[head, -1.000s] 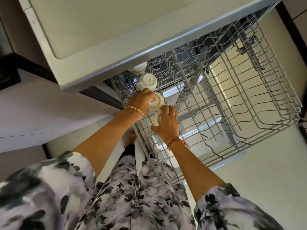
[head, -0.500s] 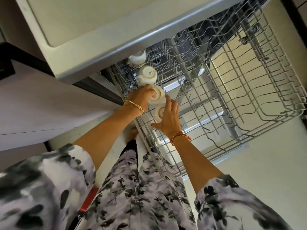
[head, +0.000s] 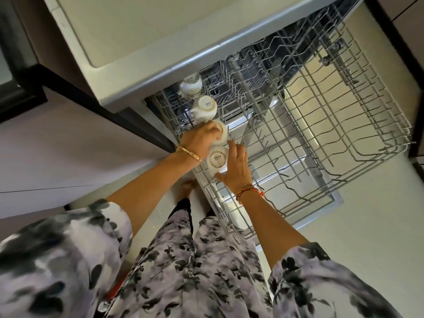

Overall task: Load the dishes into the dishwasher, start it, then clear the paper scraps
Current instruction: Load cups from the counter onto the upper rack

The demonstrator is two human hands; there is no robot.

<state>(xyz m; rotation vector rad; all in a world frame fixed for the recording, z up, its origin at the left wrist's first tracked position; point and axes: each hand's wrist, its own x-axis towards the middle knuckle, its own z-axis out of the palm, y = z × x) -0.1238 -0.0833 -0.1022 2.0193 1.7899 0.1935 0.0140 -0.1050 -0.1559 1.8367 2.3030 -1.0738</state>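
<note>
The dishwasher's wire rack (head: pixel 321 125) is pulled out under the counter (head: pixel 160 37). Along its left edge stand several white cups, upside down in a row. The two farthest cups (head: pixel 191 84) (head: pixel 205 109) stand free. My left hand (head: pixel 199 140) is closed over the third cup (head: pixel 221 131). My right hand (head: pixel 236 166) holds the nearest cup (head: pixel 216 160) by its side, with its printed base facing up and the fingers spread around it.
Most of the rack to the right of the cups holds nothing but bare tines. The open dishwasher door (head: pixel 321 203) lies below the rack. Pale floor (head: pixel 344 226) runs to the right, and a cabinet front (head: pixel 68 145) to the left.
My right hand has slid off the top of the nearest cup to its side, so the printed base now shows. My left hand stays on the third cup.
</note>
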